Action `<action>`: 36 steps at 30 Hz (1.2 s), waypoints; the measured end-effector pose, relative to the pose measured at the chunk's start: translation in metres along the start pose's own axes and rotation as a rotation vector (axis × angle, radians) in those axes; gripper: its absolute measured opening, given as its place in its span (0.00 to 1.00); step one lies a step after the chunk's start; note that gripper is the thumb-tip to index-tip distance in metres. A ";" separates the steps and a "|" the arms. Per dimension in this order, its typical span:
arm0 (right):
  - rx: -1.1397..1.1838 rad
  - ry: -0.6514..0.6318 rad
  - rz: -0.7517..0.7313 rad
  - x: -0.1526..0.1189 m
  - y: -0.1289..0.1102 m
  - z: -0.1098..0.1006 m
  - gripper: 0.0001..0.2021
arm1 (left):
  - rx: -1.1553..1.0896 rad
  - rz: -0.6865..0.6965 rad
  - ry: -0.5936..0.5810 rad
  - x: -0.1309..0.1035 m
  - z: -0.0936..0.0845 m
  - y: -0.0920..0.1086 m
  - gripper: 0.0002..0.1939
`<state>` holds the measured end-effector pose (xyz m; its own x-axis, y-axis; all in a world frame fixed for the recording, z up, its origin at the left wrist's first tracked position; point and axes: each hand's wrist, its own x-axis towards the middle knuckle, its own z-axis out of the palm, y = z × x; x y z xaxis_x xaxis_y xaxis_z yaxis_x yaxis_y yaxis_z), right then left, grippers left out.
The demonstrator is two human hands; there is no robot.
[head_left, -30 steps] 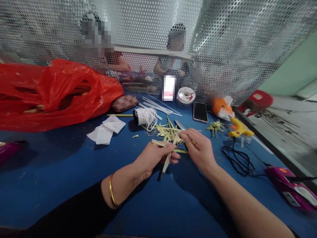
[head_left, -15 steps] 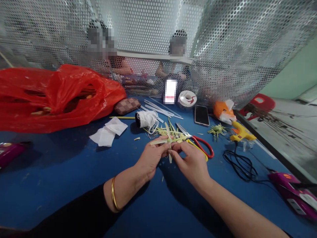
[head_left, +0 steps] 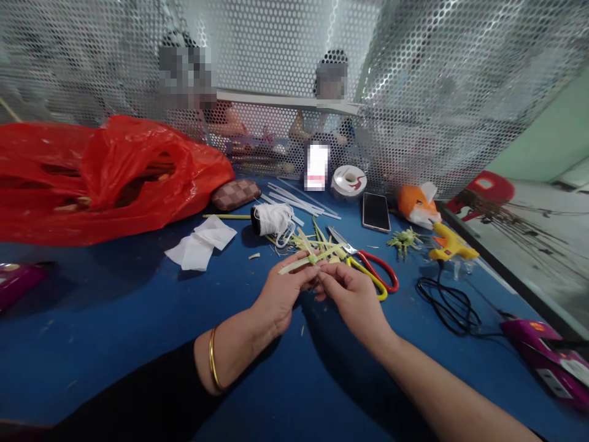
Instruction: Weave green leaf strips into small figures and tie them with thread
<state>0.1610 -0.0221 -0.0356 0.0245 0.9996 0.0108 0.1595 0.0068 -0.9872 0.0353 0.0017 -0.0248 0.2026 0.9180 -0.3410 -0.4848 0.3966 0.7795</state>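
Pale green leaf strips (head_left: 297,265) cross one another in a small woven piece, held above the table. My left hand (head_left: 281,288), with a gold bangle at the wrist, pinches the piece from the left. My right hand (head_left: 352,291) is closed at its lower right side, thumb and forefinger pressed together at the crossing; the strip end there is mostly hidden by the fingers. Just beyond my hands lie scissors (head_left: 378,273) with one red and one yellow handle, blades partly apart. Loose leaf scraps (head_left: 321,230) lie around the blades.
Behind stand a spool of white cord (head_left: 275,222), white strips (head_left: 299,199), a ribbon roll (head_left: 348,182) and a phone (head_left: 376,212). A yellow glue gun (head_left: 453,244) with black cable is right; a red plastic bag (head_left: 193,178) is left. Two people sit beyond the perforated screen (head_left: 276,49).
The woven piece has turned and tilted between my fingers. The strip end that hung down toward me is now covered by my right fingers. Both hands stay almost in place.
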 end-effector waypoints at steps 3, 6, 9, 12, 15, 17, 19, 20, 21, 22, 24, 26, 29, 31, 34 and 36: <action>-0.157 -0.023 -0.068 0.000 -0.002 -0.003 0.14 | -0.016 0.011 0.044 0.000 0.001 0.000 0.15; -0.252 -0.058 -0.153 -0.002 -0.004 -0.006 0.14 | -0.009 0.000 0.074 0.000 0.002 0.000 0.14; -0.292 -0.091 -0.197 -0.005 -0.006 -0.006 0.14 | 0.005 -0.036 0.102 -0.001 0.002 0.000 0.14; -0.318 -0.112 -0.211 -0.008 -0.009 -0.005 0.13 | 0.009 -0.049 0.101 -0.001 0.001 0.001 0.15; -0.350 -0.109 -0.245 -0.009 -0.011 -0.004 0.12 | 0.005 -0.052 0.087 -0.002 0.001 0.001 0.14; -0.363 -0.102 -0.273 -0.010 -0.012 -0.004 0.13 | 0.002 -0.050 0.092 -0.002 0.001 0.002 0.13; -0.373 -0.101 -0.286 -0.010 -0.012 -0.004 0.13 | 0.001 -0.040 0.099 -0.001 0.001 0.002 0.13; -0.381 -0.102 -0.287 -0.010 -0.011 -0.003 0.13 | 0.001 -0.036 0.098 -0.001 0.001 0.002 0.13; -0.388 -0.102 -0.288 -0.010 -0.011 -0.003 0.13 | 0.000 -0.032 0.097 -0.001 0.002 0.002 0.13; -0.396 -0.099 -0.289 -0.010 -0.010 -0.002 0.13 | 0.000 -0.029 0.095 0.000 0.002 0.001 0.13; -0.403 -0.092 -0.288 -0.011 -0.008 -0.001 0.12 | 0.006 -0.023 0.091 0.001 0.001 0.001 0.15; -0.380 -0.087 -0.276 -0.012 -0.007 0.001 0.12 | 0.018 -0.020 0.088 0.002 0.001 0.001 0.16; -0.276 -0.076 -0.209 -0.011 -0.005 0.001 0.13 | 0.024 -0.038 0.070 0.003 0.000 0.005 0.14; -0.191 -0.053 -0.145 -0.008 -0.004 0.000 0.16 | 0.016 -0.054 0.059 0.004 -0.002 0.009 0.12; -0.007 0.041 -0.030 0.001 -0.003 -0.004 0.17 | 0.047 -0.080 0.004 0.005 -0.003 0.013 0.13; 0.172 0.112 0.046 0.006 -0.003 -0.007 0.15 | 0.090 -0.117 -0.054 0.005 -0.005 0.012 0.13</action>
<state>0.1675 -0.0162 -0.0320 0.1394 0.9899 -0.0263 -0.0147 -0.0245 -0.9996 0.0263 0.0113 -0.0194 0.2997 0.8636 -0.4055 -0.3775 0.4977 0.7809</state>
